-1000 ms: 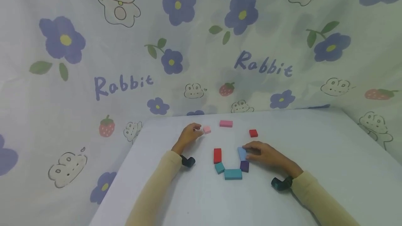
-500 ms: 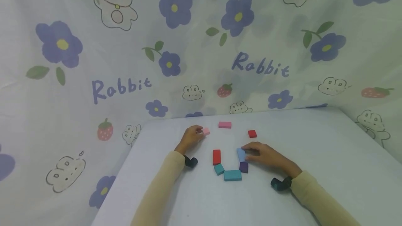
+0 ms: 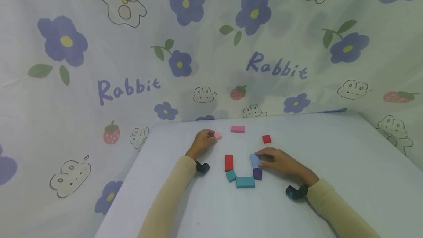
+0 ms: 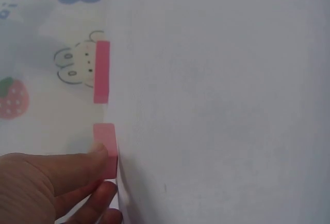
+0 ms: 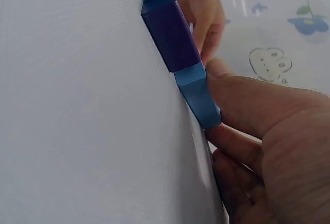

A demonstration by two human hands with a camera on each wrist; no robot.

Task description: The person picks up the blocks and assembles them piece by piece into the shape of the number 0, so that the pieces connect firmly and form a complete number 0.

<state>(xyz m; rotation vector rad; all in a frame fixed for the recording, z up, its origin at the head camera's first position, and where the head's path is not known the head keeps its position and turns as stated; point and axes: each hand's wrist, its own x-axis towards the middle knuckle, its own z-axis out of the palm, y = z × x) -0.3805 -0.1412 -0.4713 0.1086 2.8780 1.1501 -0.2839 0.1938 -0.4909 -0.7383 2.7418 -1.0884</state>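
Note:
My left hand [image 3: 203,142] pinches a small light pink block [image 3: 218,135] at the back left of the white table. In the left wrist view its thumb lies against the pink block [image 4: 105,136], with the other fingers curled below. At the centre right, my right hand [image 3: 281,160] holds a light blue block [image 3: 254,160] between thumb and fingers. That block's near end meets a dark purple block [image 3: 257,174], as the right wrist view shows too. A teal block [image 3: 245,182], a smaller teal block [image 3: 231,176] and a red block [image 3: 229,162] continue the U-shaped row.
Behind the row lie a longer pink block [image 3: 238,129] and a small red block [image 3: 266,139]. A printed curtain [image 3: 211,65] with flowers and rabbits hangs along the table's back edge. Dark wrist cameras [image 3: 296,192] sit on both wrists.
My left hand has moved slightly right and its fingers have closed on the small light pink block. My right hand stays at the light blue block.

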